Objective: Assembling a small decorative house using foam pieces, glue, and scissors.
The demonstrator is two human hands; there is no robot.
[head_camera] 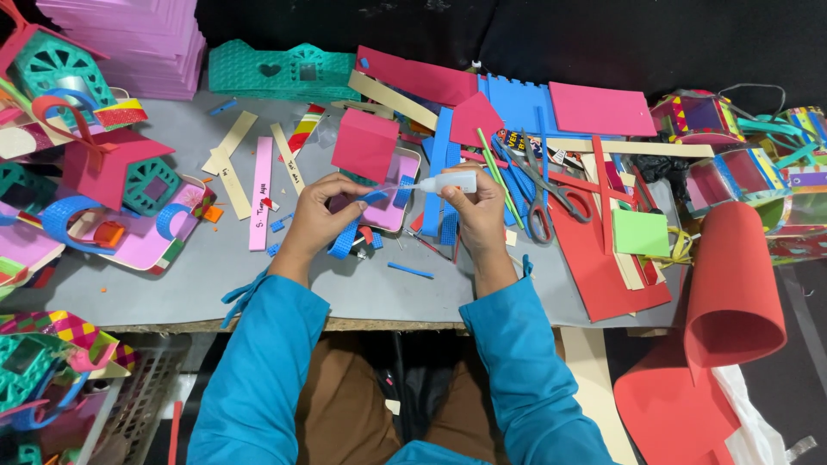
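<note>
Left hand (314, 215) pinches a blue foam strip (355, 226); right hand (475, 211) grips the glue bottle (450, 182), nozzle at the strip, above bare grey table (345, 288) near its front edge, scissors (541, 194) just right.

Grey sheet-covered tabletop (172, 284) with raw wooden front edge; black cloth backdrop (603, 34) behind; grey plastic mesh basket (142, 387) below left. Even, bright light.
</note>
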